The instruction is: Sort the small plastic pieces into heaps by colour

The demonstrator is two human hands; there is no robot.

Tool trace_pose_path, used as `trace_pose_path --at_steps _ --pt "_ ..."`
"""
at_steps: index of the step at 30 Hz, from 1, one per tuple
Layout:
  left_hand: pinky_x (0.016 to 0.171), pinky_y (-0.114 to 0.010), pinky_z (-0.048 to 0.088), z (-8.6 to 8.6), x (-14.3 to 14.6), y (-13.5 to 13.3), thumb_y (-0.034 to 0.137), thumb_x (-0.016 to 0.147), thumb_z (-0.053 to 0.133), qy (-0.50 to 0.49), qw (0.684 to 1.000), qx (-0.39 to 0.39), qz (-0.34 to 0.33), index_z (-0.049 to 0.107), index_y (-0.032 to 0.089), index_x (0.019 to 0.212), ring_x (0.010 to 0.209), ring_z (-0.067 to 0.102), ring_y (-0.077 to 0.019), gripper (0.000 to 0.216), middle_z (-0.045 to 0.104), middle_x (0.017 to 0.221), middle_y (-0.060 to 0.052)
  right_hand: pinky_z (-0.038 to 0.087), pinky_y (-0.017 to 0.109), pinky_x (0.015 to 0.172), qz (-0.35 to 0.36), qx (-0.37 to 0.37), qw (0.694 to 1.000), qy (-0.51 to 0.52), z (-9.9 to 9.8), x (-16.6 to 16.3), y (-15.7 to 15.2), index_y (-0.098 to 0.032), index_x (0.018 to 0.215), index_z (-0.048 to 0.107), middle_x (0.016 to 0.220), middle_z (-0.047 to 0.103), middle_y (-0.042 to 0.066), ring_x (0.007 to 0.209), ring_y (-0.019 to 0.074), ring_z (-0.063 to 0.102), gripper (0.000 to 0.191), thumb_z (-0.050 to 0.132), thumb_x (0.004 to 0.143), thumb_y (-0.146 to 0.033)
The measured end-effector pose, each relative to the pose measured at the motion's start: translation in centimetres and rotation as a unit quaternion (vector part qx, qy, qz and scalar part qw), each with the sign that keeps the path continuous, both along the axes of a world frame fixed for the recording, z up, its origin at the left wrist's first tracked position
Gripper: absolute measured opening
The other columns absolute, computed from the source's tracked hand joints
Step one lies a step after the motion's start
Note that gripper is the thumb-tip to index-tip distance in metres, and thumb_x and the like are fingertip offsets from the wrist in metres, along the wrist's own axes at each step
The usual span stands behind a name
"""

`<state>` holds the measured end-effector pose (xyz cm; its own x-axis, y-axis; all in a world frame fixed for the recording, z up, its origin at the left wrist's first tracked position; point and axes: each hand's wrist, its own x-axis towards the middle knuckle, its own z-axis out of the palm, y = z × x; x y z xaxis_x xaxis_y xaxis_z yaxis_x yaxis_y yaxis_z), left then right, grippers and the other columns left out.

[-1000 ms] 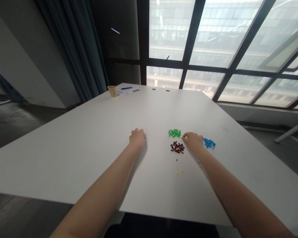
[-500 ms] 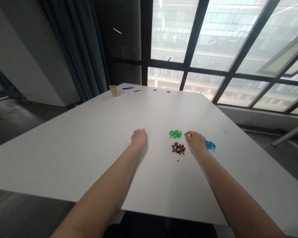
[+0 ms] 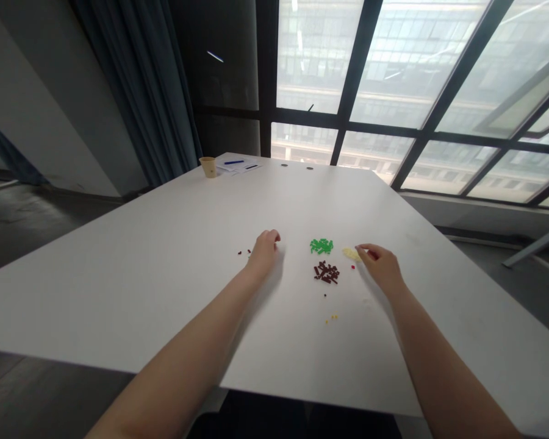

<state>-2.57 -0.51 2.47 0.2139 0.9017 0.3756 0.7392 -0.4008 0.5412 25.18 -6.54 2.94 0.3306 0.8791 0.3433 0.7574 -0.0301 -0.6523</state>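
Head view: right hand (image 3: 383,266) bends over pale-yellow pieces (image 3: 350,253); left hand (image 3: 265,246) curls.

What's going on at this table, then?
A person has both bare hands among small coloured pieces on a white table. The right hand is at the pale pile; whether it holds a piece is too small to tell. The left hand is beside some dark bits. Between the hands lie the green pile and, nearer the person, the brown pile. Three yellow bits lie nearer still.
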Motion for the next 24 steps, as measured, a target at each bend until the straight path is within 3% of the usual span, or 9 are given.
trace_pose_path --at_steps 4,7,11,17,24 --pt "0.066 -0.028 0.042 0.3 2.8 -2.8 0.003 0.069 0.041 -0.057 0.988 0.037 -0.137 0.042 0.018 0.072 0.069 0.045 -0.0140 0.015 0.048 0.074 -0.002 0.034 0.025 0.054 0.165 -0.053 0.982 0.077 0.0 -3.5 -0.8 -0.014 0.085 0.069 0.058 0.055 0.002 0.054 0.0126 0.044 0.039 0.051 0.073 -0.047" --pt "0.069 -0.028 0.043 0.6 4.2 -4.6 0.007 0.077 0.039 -0.087 0.962 0.065 -0.250 0.042 0.019 0.074 0.072 0.046 -0.0133 0.012 0.049 0.078 -0.003 0.037 0.026 0.059 0.286 -0.125 0.934 0.172 -0.2 -5.8 -1.4 -0.015 0.082 0.068 0.069 0.061 0.003 0.063 0.0138 0.049 0.034 0.051 0.074 -0.044" --pt "0.075 -0.028 0.044 1.2 4.4 -5.5 0.014 0.085 0.037 -0.117 0.929 0.068 -0.345 0.043 0.018 0.078 0.083 0.049 -0.0136 0.010 0.052 0.088 -0.006 0.035 0.025 0.060 0.322 -0.160 0.895 0.265 -0.7 -6.9 -1.5 -0.015 0.080 0.067 0.069 0.059 0.001 0.063 0.0115 0.046 0.030 0.056 0.071 -0.042" --pt "0.078 -0.028 0.045 1.4 4.1 -5.5 0.015 0.086 0.040 -0.135 0.927 0.082 -0.342 0.047 0.018 0.083 0.090 0.051 -0.0139 0.008 0.052 0.094 -0.007 0.025 0.023 0.050 0.303 -0.201 0.869 0.334 -0.9 -6.7 -1.5 -0.014 0.076 0.064 0.056 0.043 -0.004 0.051 0.0071 0.032 0.027 0.059 0.069 -0.039" --pt "0.079 -0.028 0.044 0.7 4.2 -5.2 0.011 0.081 0.047 -0.176 0.934 0.081 -0.299 0.049 0.018 0.079 0.090 0.053 -0.0135 0.008 0.054 0.092 -0.005 0.024 0.024 0.050 0.298 -0.203 0.859 0.364 -0.8 -6.7 -1.6 -0.015 0.079 0.065 0.060 0.045 -0.003 0.052 0.0068 0.032 0.029 0.062 0.068 -0.041"
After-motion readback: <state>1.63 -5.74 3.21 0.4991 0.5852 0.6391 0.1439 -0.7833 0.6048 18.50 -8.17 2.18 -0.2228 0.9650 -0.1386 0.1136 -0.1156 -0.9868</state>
